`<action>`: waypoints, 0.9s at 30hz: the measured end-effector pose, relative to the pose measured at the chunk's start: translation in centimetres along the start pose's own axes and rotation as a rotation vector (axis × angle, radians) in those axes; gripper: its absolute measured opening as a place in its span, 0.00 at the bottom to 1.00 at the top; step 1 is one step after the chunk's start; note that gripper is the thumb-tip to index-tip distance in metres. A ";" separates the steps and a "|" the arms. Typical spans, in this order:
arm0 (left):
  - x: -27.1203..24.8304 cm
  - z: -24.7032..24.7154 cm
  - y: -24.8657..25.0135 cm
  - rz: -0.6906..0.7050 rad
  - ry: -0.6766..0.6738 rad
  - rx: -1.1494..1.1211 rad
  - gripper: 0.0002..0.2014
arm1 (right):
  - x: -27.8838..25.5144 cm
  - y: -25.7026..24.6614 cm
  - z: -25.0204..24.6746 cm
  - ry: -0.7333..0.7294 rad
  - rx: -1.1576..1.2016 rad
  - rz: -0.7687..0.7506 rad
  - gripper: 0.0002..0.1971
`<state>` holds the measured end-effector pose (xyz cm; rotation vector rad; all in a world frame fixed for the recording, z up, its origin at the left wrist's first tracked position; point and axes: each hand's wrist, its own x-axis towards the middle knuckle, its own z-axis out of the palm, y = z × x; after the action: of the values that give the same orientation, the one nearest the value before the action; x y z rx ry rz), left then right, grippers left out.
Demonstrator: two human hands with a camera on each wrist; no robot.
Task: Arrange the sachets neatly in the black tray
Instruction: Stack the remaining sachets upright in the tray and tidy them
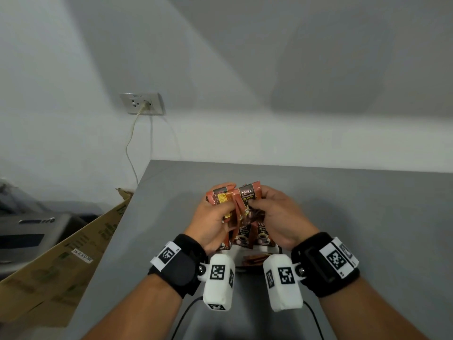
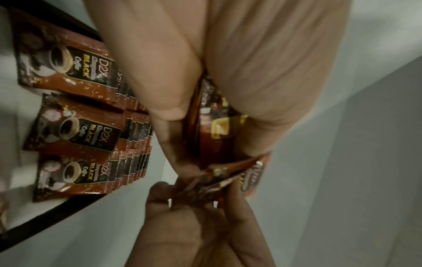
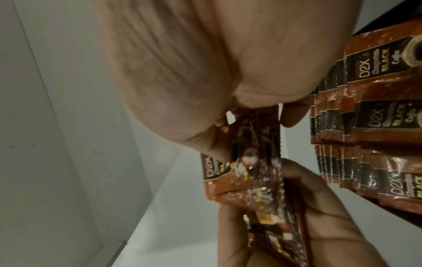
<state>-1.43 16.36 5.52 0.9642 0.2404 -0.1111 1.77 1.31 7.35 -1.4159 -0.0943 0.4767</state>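
Brown "D2X Black Coffee" sachets stand in three neat rows [image 2: 75, 126] inside the black tray [image 2: 45, 216], seen also in the right wrist view as rows [image 3: 365, 126]. In the head view the tray is mostly hidden beneath my hands; only the row fronts [image 1: 252, 238] show. Above the tray, my left hand [image 1: 220, 204] grips a small bunch of sachets [image 1: 221, 196] between thumb and fingers. My right hand [image 1: 259, 200] pinches one sachet [image 1: 247, 195] at the edge of that bunch. Both hands meet closely, and the bunch [image 2: 219, 126] is fanned and tilted.
The grey table [image 1: 367, 217] stretches right and back to a white wall. A cardboard box [image 1: 73, 253] leans at the table's left edge, with a grey machine [image 1: 31, 229] beyond it. A wall socket [image 1: 142, 104] has a cable hanging down.
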 end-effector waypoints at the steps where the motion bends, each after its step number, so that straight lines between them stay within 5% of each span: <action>1: -0.1 0.0 0.1 -0.042 -0.016 -0.031 0.14 | 0.0 -0.1 -0.1 0.002 0.031 -0.015 0.12; 4: -0.1 -0.8 0.1 -0.219 -0.016 -0.131 0.26 | 0.1 -0.5 -0.9 -0.006 0.053 -0.056 0.10; 8: 0.1 -1.5 -0.1 -0.299 -0.054 -0.078 0.20 | -0.2 -0.6 -1.4 -0.047 -0.279 -0.092 0.12; 14: 0.6 -2.2 0.2 -0.188 -0.025 -0.084 0.31 | -0.4 0.2 -2.1 0.045 -0.234 -0.150 0.11; 18: 0.8 -2.7 0.5 -0.030 0.110 0.029 0.28 | -0.9 0.2 -2.9 0.048 0.213 -0.063 0.15; 23: 0.7 -1.0 -0.4 0.026 0.089 0.140 0.26 | -0.8 1.7 -0.5 0.065 -0.022 0.055 0.14; 27: 0.5 -1.0 -0.2 -0.069 0.057 -0.024 0.20 | -0.2 1.7 -0.3 0.182 0.074 0.089 0.14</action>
<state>-1.13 17.11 4.65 0.9367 0.3265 -0.1437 1.23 1.13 5.67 -1.3884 0.1331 0.4182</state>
